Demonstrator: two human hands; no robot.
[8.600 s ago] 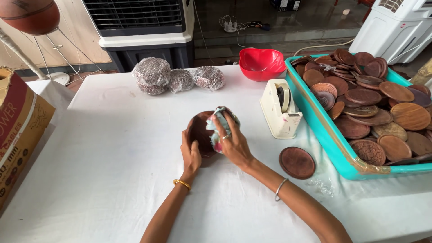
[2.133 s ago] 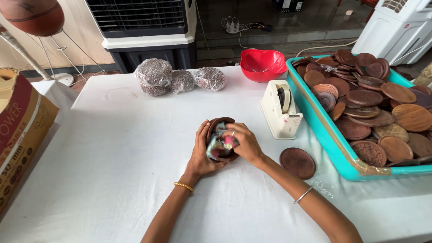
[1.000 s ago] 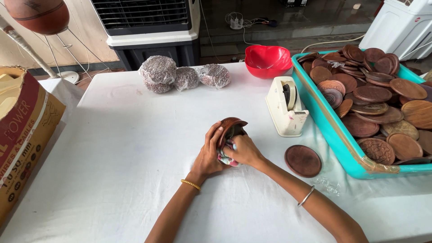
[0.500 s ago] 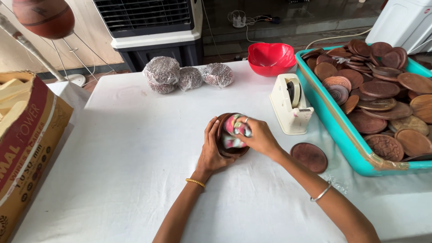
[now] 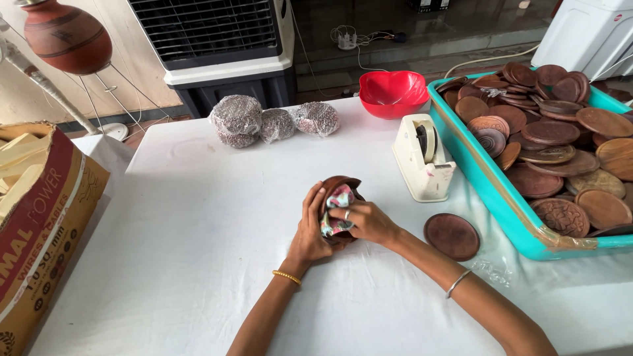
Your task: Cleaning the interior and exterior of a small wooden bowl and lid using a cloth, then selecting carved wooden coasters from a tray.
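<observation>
My left hand [image 5: 308, 231] cups a round brown wooden disc [image 5: 339, 185], holding it tilted on edge over the white table [image 5: 165, 264]. My right hand [image 5: 364, 222] presses a patterned cloth [image 5: 337, 203] against the disc's face. Both hands meet at the table's middle. A second brown disc [image 5: 452, 236] lies flat to the right of my right wrist.
A cream tape dispenser [image 5: 424, 158] stands right of my hands. A teal tray [image 5: 488, 184] piled with several brown discs fills the right side. A red bowl [image 5: 393, 93] and three plastic-wrapped bundles [image 5: 273, 120] sit at the back. A cardboard box [image 5: 39, 224] stands left.
The disc has stayed in my left hand throughout while my right hand rubs the cloth over it in small shifts. The camera view has drifted slightly.
</observation>
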